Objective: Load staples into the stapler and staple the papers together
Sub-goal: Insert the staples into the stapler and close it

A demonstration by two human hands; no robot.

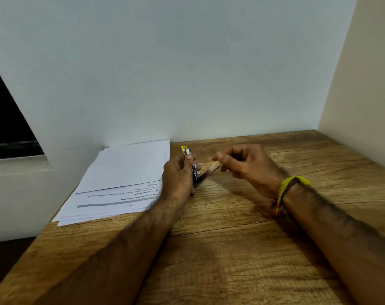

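**Q:** Grip of each hand: what does it clamp?

**A:** Left hand [178, 175], centre of the frame: fingers curled round the body of one small stapler [192, 167], thumb pressed along its upper side. The yellow end of the stapler points toward the top of the frame. Right hand [245, 165], just right of centre: fingertips pinched together on the tip of a thin, pale arm [211, 170] that swings out from the stapler's lower end. Whether this arm carries staples cannot be told.

**Q:** Is anything inside the stapler?

**A:** Its channel is hidden by the left hand; contents cannot be told.

**Q:** Counts and positions?

**A:** One stapler, held just above the wooden surface [242, 249]. One loose stack of papers [121, 179], left of centre, lying flat on the surface beside the left hand; several sheet edges show, exact number unclear. One yellow thread band [289, 186] on the right wrist.
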